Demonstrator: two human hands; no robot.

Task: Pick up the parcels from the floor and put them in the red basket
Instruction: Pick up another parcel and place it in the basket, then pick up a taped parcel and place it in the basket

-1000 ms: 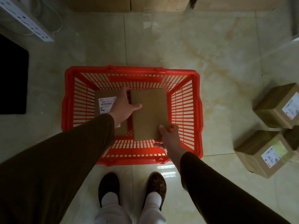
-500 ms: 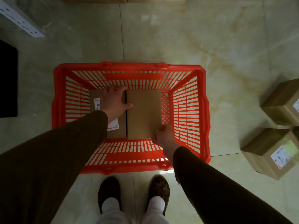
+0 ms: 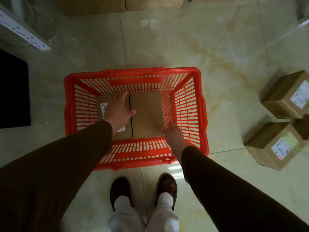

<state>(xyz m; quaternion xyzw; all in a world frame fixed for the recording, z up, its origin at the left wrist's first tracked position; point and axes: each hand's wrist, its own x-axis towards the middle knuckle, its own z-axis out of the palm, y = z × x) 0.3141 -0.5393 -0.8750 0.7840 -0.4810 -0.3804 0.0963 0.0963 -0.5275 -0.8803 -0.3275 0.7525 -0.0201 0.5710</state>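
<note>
We look down into the red basket (image 3: pixel 203 114) standing on the tiled floor (image 3: pixel 184 47); two parcels lie flat on its bottom, side by side and touching along their long edges. The labelled parcel (image 3: pixel 100 104) sits toward the basket's left wall, its white label mostly covered; the plain brown parcel (image 3: pixel 146 114) sits right of it, a strip of bare basket bottom between it and the right wall. Our left hand (image 3: pixel 117 111) is spread over the labelled parcel, fingers apart, thumb reaching across the seam onto the plain one; whether the palm presses down we cannot tell. Our right hand (image 3: pixel 173 133) is at the near right corner of the plain parcel; it is blurred, and we cannot tell whether its fingers grip the corner or merely touch it. Toward the floor's right edge lie more parcels: a far boxed parcel (image 3: pixel 287 96) and a near boxed parcel (image 3: pixel 274 144), each with a white label facing up, well apart from the basket.
</note>
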